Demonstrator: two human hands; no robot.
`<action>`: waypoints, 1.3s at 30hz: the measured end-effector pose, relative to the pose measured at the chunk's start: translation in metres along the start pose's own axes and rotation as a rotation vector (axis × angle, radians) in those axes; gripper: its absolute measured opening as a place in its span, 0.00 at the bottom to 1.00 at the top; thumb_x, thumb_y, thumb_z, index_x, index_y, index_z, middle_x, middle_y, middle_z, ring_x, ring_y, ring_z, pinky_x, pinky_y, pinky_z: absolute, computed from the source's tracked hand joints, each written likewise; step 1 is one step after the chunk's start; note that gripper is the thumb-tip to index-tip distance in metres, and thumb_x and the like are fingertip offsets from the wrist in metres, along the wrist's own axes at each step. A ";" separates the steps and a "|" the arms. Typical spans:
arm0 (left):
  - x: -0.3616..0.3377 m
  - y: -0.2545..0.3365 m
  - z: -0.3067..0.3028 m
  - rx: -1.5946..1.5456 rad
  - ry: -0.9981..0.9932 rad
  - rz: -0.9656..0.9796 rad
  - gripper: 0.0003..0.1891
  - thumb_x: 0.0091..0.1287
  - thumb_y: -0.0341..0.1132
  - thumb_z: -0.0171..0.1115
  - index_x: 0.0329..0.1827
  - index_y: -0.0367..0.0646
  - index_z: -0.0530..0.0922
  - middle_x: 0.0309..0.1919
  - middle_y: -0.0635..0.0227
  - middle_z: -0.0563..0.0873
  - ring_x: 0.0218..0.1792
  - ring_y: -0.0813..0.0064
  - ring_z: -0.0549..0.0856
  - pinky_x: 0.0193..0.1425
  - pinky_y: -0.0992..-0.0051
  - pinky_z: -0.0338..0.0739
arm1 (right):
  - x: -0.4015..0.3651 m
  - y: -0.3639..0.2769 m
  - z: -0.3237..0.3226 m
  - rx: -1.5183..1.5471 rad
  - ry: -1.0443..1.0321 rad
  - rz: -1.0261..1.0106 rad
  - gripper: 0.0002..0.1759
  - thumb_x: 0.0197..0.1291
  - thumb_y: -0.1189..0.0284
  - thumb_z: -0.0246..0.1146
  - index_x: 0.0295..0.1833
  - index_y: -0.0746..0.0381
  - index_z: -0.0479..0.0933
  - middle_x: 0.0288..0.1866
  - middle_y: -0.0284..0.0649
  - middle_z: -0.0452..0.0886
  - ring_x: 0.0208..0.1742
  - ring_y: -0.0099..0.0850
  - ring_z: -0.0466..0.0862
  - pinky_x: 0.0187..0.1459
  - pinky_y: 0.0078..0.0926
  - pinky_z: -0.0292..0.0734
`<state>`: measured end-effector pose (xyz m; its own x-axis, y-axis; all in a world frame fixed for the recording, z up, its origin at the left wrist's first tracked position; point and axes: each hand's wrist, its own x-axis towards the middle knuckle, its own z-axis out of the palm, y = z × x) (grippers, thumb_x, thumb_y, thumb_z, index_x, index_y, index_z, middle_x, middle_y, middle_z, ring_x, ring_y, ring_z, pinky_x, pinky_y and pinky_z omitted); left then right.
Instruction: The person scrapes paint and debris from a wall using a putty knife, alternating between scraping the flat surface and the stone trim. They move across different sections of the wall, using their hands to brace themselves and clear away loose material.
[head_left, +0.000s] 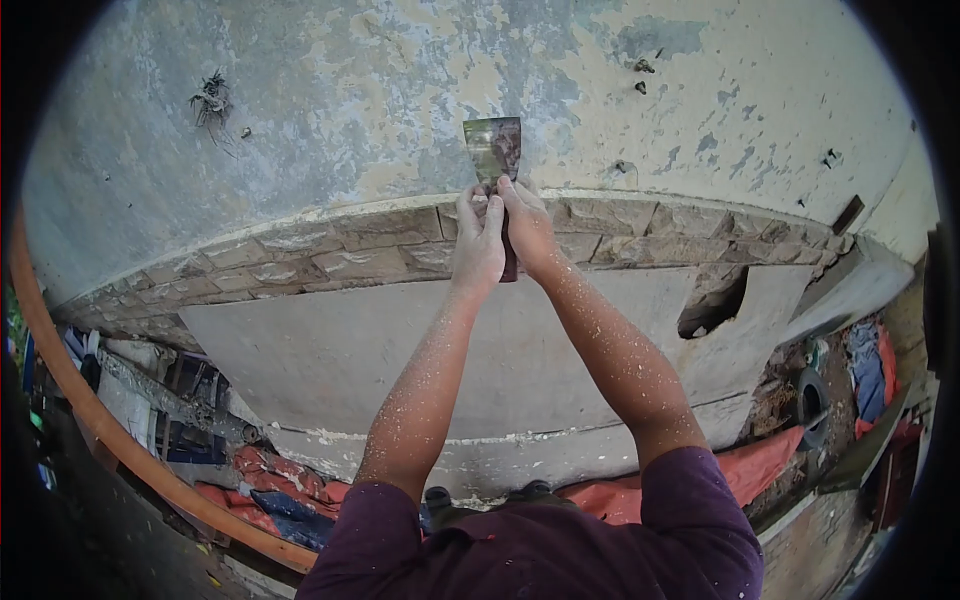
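Both hands grip one scraper (493, 145) with a wide, flat metal blade and a dark handle. My left hand (478, 240) is closed round the handle from the left, its thumb lying along it. My right hand (528, 225) is wrapped round it from the right, with the thumb near the base of the blade. The blade points up, against or close to the wall (400, 110), whose paint is patchy and flaking; whether it touches cannot be told. The handle's lower end (511, 268) shows below the hands. White flakes dot both forearms.
A stone-faced ledge (370, 235) runs under the painted wall, above a grey board (350, 340) with a jagged hole (712, 312). Nails or plugs (643, 66) stick out of the wall. An orange curved bar (130, 455), red cloth (745, 465) and a tire (812, 408) lie around below.
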<state>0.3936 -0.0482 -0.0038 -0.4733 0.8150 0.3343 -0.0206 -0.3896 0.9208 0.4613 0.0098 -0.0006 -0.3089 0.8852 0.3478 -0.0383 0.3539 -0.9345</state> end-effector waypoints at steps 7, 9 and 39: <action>0.007 -0.028 -0.016 -0.321 -0.240 -0.306 0.17 0.77 0.47 0.45 0.34 0.45 0.67 0.21 0.70 0.74 0.18 0.79 0.74 0.22 0.76 0.70 | 0.103 -0.090 -0.053 -0.456 0.531 -0.486 0.26 0.68 0.51 0.48 0.58 0.58 0.76 0.67 0.54 0.60 0.69 0.49 0.58 0.69 0.50 0.45; 0.005 -0.045 -0.021 -0.207 -0.203 -0.344 0.19 0.76 0.49 0.44 0.31 0.45 0.67 0.18 0.71 0.72 0.16 0.80 0.72 0.19 0.76 0.68 | 0.157 -0.109 -0.079 -0.739 0.738 -0.773 0.29 0.67 0.47 0.49 0.62 0.57 0.71 0.70 0.54 0.57 0.73 0.50 0.54 0.70 0.52 0.43; 0.108 0.029 -0.002 0.202 -0.100 -0.191 0.28 0.75 0.56 0.41 0.22 0.44 0.66 0.11 0.73 0.68 0.10 0.77 0.68 0.14 0.74 0.63 | 0.191 -0.096 -0.100 -1.146 0.841 -0.903 0.42 0.52 0.52 0.61 0.72 0.56 0.61 0.79 0.51 0.47 0.79 0.52 0.45 0.74 0.52 0.40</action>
<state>0.3402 0.0276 0.0581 -0.3882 0.9077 0.1596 0.0791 -0.1397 0.9870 0.5013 0.1752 0.1632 -0.0037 0.0609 0.9981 0.8719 0.4890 -0.0266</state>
